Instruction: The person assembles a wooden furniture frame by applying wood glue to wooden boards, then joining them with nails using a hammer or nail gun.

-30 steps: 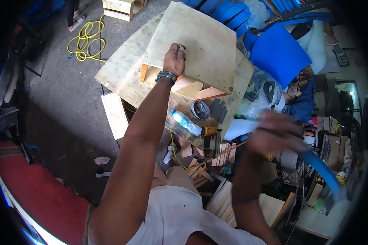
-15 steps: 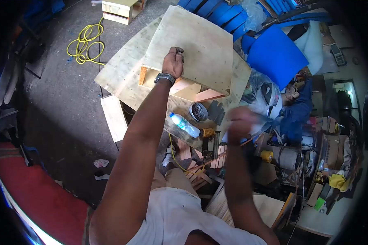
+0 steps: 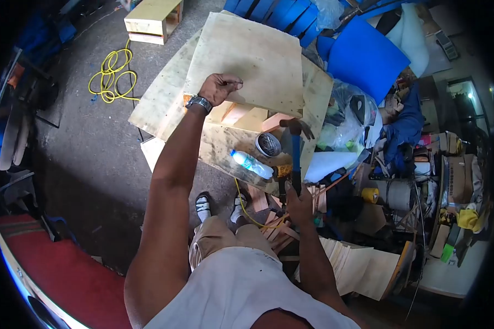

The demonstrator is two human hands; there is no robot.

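On the plywood panel [image 3: 258, 60], left hand [image 3: 219, 88] rests pinched closed; right hand [image 3: 299, 207] grips hammer [image 3: 295, 151].

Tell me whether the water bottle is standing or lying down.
Lying down: the water bottle rests on its side on the plywood board.

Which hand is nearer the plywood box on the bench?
Left. The left hand rests on the plywood box, fingers pinched; the right hand grips a hammer beyond the bench edge, clear of it.
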